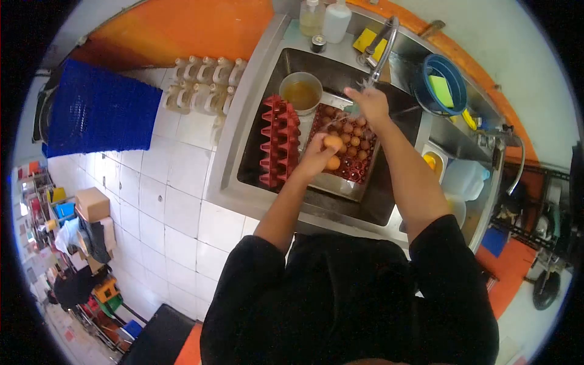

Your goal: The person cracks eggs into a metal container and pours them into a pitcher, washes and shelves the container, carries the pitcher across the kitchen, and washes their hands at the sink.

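Observation:
My left hand point(314, 159) is closed around brown eggs; one egg point(333, 142) shows at its fingertips and another egg point(333, 162) beside its fingers. Under the running faucet point(378, 72) is my right hand point(371, 104), wet with splashing water. A small green scouring pad point(352, 110) shows at its fingers, partly hidden by the spray. Below both hands a red egg tray point(348, 172) holds several brown eggs point(354, 141), with some cups bare near its front. The tray sits in a metal pan point(347, 193) inside the sink point(316, 204).
Stacked red egg trays point(278, 143) stand left in the sink, near a pot point(301, 92) of yellowish liquid. Bottles point(336, 23) line the back rim. A blue bucket point(439, 85) and clear jug point(465, 180) are at right. Several jugs point(210, 97) stand beyond the left edge.

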Available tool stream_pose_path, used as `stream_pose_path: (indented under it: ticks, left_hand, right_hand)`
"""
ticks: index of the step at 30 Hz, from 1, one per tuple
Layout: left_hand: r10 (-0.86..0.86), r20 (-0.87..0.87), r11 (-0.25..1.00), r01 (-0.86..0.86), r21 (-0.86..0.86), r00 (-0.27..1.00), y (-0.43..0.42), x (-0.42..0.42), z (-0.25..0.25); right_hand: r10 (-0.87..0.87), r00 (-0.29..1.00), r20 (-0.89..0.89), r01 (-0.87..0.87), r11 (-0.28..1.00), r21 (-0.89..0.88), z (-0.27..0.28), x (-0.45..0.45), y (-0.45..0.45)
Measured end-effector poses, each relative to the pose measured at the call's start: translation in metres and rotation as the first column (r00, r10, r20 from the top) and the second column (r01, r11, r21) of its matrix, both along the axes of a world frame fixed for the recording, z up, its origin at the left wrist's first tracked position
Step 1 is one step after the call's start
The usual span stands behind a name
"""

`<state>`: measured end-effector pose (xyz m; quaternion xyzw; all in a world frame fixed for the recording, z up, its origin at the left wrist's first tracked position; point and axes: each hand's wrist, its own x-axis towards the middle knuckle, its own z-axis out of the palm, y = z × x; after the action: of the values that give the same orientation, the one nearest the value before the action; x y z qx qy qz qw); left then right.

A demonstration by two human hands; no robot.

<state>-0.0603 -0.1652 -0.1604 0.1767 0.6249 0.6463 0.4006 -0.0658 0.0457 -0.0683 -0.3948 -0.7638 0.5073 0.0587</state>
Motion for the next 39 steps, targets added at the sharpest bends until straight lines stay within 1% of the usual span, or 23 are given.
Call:
stream_pose_path:
  ticks: [1,2,4,5,7,8,9,12,13,14,16,17,19,21,25,26,28,30,32,33,34,36,39]
  left_hand:
    - [0.022,-0.153,0.999,-0.019,0.026,0.988,0.007,-0.003,0.0]
    - [0.0,-0.169,1.0,-0.003,-0.015,0.986,0.012,-0.006,0.0]
    - [-0.061,-0.199,0.994,0.041,-0.103,0.978,0.023,-0.015,0.025]
    - [-0.037,-0.303,0.999,0.032,-0.023,0.952,0.031,-0.015,0.022]
    - [-0.032,-0.33,0.999,0.028,-0.017,0.944,0.039,-0.016,0.038]
    - [-0.028,-0.341,1.0,0.025,-0.014,0.94,0.044,-0.014,0.045]
    - [0.036,-0.305,0.993,0.001,0.119,0.952,0.052,-0.01,0.026]
    - [0.043,-0.182,0.997,-0.054,-0.059,0.982,0.051,0.001,0.044]
    - [0.041,-0.11,0.994,-0.052,-0.1,0.993,0.054,0.004,0.005]
    - [0.034,0.122,0.999,-0.03,-0.037,0.992,0.052,0.006,-0.011]
    - [0.063,0.443,0.978,0.033,-0.207,0.894,0.042,0.004,0.028]
    - [0.074,0.517,0.985,0.017,-0.17,0.853,0.036,0.006,0.016]
    - [0.091,0.652,0.994,-0.032,-0.101,0.753,0.036,0.006,-0.01]
    - [0.083,0.646,0.995,-0.029,-0.095,0.758,0.039,0.009,-0.023]
    - [0.108,0.677,0.99,-0.016,-0.141,0.728,0.055,0.002,-0.035]
    - [0.11,0.699,0.988,-0.001,-0.154,0.707,0.058,0.008,-0.039]
    - [0.145,0.402,0.942,-0.002,-0.336,0.904,0.063,0.022,-0.031]
    - [0.135,0.331,0.932,-0.007,-0.362,0.934,0.054,0.023,-0.06]
    - [0.096,0.12,0.905,-0.036,-0.424,0.988,0.052,0.034,-0.047]
    - [0.074,0.003,0.89,-0.065,-0.451,0.997,0.047,0.038,-0.039]
    - [0.032,-0.086,0.897,-0.067,-0.437,0.996,0.041,0.041,-0.043]
    - [-0.045,-0.264,0.912,-0.068,-0.405,0.964,0.029,0.048,-0.049]
    - [-0.188,-0.274,0.899,0.053,-0.435,0.943,0.031,0.07,0.012]
  right_hand:
    - [0.061,0.995,0.075,-0.064,0.997,0.042,0.0,0.007,-0.001]
    - [0.109,0.983,0.151,-0.122,0.989,0.08,-0.002,0.013,0.002]
    - [0.176,0.97,0.167,-0.128,0.957,-0.26,-0.035,0.023,0.002]
    - [0.207,0.964,0.167,-0.125,0.906,-0.404,-0.044,0.029,-0.004]
    - [0.233,0.969,0.078,-0.192,0.918,-0.348,-0.056,0.037,-0.021]
    - [0.29,0.956,0.054,-0.278,0.947,-0.163,-0.062,0.041,-0.025]
    - [0.351,0.936,0.044,-0.352,0.936,0.028,-0.067,0.045,-0.027]
    - [0.132,0.974,0.186,-0.143,0.989,0.045,-0.033,0.056,-0.037]
    - [-0.044,0.968,0.247,0.022,0.996,0.089,-0.01,0.058,-0.045]
    - [-0.045,0.975,0.216,0.034,0.998,0.054,-0.011,0.07,-0.046]
    - [-0.051,0.988,0.148,0.054,0.998,-0.018,-0.005,0.088,-0.052]
    - [0.019,0.999,-0.028,-0.022,0.995,-0.098,0.006,0.107,-0.061]
    - [0.132,0.974,-0.186,-0.168,0.967,-0.194,0.016,0.139,-0.077]
    - [0.201,0.967,-0.158,-0.245,0.905,-0.348,0.033,0.177,-0.09]
    - [0.318,0.946,-0.061,-0.322,0.905,-0.276,0.044,0.259,-0.104]
    - [0.288,0.955,-0.072,-0.297,0.922,-0.248,0.038,0.278,-0.104]
    - [0.217,0.973,-0.075,-0.228,0.955,-0.191,0.031,0.321,-0.102]
    - [0.081,0.996,0.022,-0.075,0.979,-0.188,0.042,0.353,-0.098]
    - [0.065,0.994,0.093,-0.076,0.991,0.114,0.039,0.384,-0.094]
    - [0.001,0.991,0.134,-0.026,0.983,0.182,0.031,0.397,-0.094]
    - [-0.112,0.986,0.12,0.104,0.992,0.073,0.025,0.403,-0.093]
    - [-0.186,0.981,-0.05,0.193,0.931,0.31,0.012,0.406,-0.091]
    - [-0.234,0.956,-0.179,0.293,0.799,0.525,0.007,0.4,-0.092]
